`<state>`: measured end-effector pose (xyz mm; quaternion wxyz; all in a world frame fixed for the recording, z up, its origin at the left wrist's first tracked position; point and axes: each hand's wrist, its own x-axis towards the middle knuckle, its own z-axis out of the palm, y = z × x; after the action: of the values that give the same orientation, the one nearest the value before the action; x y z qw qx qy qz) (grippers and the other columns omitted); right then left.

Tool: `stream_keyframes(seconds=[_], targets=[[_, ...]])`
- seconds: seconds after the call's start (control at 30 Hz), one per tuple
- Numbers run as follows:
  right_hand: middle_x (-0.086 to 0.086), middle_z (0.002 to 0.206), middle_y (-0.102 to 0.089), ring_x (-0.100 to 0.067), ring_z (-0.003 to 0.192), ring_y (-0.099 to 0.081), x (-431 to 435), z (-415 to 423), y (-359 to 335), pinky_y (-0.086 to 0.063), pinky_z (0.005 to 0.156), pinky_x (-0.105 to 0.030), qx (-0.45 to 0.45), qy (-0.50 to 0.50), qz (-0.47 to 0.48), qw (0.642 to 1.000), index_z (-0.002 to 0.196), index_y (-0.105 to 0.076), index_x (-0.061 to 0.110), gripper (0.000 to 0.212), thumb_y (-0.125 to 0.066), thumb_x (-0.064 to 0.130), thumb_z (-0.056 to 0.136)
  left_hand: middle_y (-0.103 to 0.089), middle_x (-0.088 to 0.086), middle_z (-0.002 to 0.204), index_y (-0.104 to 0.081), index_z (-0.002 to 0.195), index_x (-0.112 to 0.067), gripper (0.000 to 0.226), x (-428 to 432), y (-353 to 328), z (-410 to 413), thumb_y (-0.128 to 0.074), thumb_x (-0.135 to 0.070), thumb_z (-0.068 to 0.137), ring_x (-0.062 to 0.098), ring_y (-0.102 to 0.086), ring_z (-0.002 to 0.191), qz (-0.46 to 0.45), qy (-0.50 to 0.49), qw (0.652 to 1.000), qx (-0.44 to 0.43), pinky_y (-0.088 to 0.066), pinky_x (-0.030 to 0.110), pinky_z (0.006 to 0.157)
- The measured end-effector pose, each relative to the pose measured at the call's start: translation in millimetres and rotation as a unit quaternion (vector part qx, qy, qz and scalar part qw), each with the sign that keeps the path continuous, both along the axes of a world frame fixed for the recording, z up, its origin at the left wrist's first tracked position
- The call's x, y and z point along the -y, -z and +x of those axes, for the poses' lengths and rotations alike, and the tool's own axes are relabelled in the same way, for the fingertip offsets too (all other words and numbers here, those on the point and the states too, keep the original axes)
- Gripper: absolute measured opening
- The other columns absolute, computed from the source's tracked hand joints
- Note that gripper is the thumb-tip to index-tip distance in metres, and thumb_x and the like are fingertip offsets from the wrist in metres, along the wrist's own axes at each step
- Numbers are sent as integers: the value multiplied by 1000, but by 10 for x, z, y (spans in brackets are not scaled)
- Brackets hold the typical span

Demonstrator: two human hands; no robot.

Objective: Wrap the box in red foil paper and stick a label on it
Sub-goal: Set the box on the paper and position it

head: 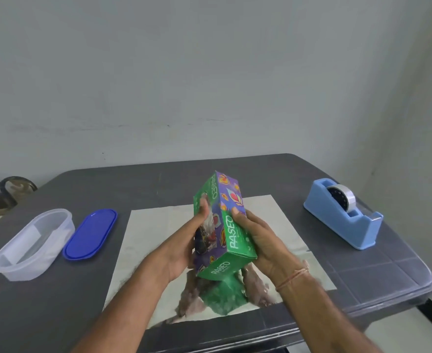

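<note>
Box (222,225) tilted, gripped between left hand (184,247), right hand (258,240).

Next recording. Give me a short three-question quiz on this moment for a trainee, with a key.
1. True or false: the box lies flat on the foil sheet.
2. What stands to the right of the sheet? A) scissors B) the blue tape dispenser C) a glue bottle
3. Fill in: the blue lid lies off the clear container, on the container's ___ side.
Key: 1 false, the left hand and the right hand hold it tilted up. 2 B. 3 right.
</note>
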<state>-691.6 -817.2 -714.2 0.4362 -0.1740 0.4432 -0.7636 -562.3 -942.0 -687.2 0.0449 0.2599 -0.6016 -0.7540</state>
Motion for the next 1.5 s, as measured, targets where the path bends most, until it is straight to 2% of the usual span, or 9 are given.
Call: stream_keyframes(seconds=[0.27, 0.43, 0.57, 0.67, 0.8, 0.9, 0.97, 1.27, 1.5], targets=[[11, 141, -63, -24, 133, -56, 163, 52, -106, -49, 110, -47, -78, -25, 43, 996, 136, -63, 44, 43, -58, 58, 96, -71, 14, 126, -73, 125, -19, 51, 99, -27, 65, -73, -51, 85, 34, -67, 118, 117, -72, 988, -73, -47, 54, 109], [-20, 138, -65, -43, 129, -60, 107, 6, 55, -51, 107, -55, -13, -63, 17, 998, 143, -56, 11, 64, -79, 35, 89, -71, 17, 126, -67, 131, -9, 53, 166, 33, 68, -69, -44, 91, 33, -69, 116, 140, -67, 984, -92, -53, 47, 101], [-13, 140, -64, -37, 127, -63, 22, -91, 22, -56, 99, -50, -31, -56, -6, 998, 144, -56, 24, 48, -68, 25, 98, -75, 8, 119, -42, 152, -23, 84, 226, 135, 6, -82, -37, 80, 24, -74, 104, 79, -155, 978, -118, -57, 44, 90], [-9, 130, -72, -34, 117, -70, -27, -196, -136, -61, 89, -47, -76, -40, 44, 995, 139, -57, 37, 46, -66, 17, 99, -74, 1, 122, -42, 152, -36, 65, 205, 191, -54, -70, -27, 93, 14, -72, 94, -23, -169, 980, -106, -56, 40, 87], [-9, 115, -77, -29, 100, -77, -13, -220, -122, -63, 76, -39, -98, -14, 128, 987, 133, -58, 25, 35, -61, 10, 102, -64, 1, 140, -57, 142, -21, 50, 178, 317, -73, -66, -38, 96, 7, -63, 122, -66, -100, 988, -102, -52, 20, 93], [-12, 117, -77, -30, 106, -75, -44, -177, 21, -62, 88, -43, -120, -23, 165, 979, 134, -60, 12, 30, -58, 16, 105, -56, -8, 147, -48, 151, -26, 59, 126, 395, -73, -68, -34, 96, 5, -48, 138, -111, -72, 988, -84, -40, 19, 104], [-10, 119, -76, -29, 113, -72, -101, -198, 73, -56, 101, -48, -132, -28, 176, 975, 132, -63, 14, 29, -55, 21, 106, -62, -17, 135, -40, 154, -28, 67, 130, 420, -63, -69, -19, 95, -8, -59, 120, -123, -47, 987, -89, -48, 9, 87], [-1, 129, -73, -20, 116, -71, -206, -256, 146, -57, 91, -31, -151, -56, 185, 969, 143, -57, 25, 36, -40, 23, 111, -66, -6, 138, -45, 149, -37, 65, 209, 544, 85, -71, -25, 91, 20, -62, 127, -79, 7, 992, -94, -45, 42, 108], [1, 135, -69, -20, 120, -69, -210, -277, 227, -59, 93, -32, -148, -58, 157, 975, 149, -52, 32, 39, -43, 28, 111, -66, -10, 137, -49, 143, -42, 58, 192, 619, 74, -71, -23, 93, 15, -63, 127, -83, -4, 990, -114, -45, 41, 110]])
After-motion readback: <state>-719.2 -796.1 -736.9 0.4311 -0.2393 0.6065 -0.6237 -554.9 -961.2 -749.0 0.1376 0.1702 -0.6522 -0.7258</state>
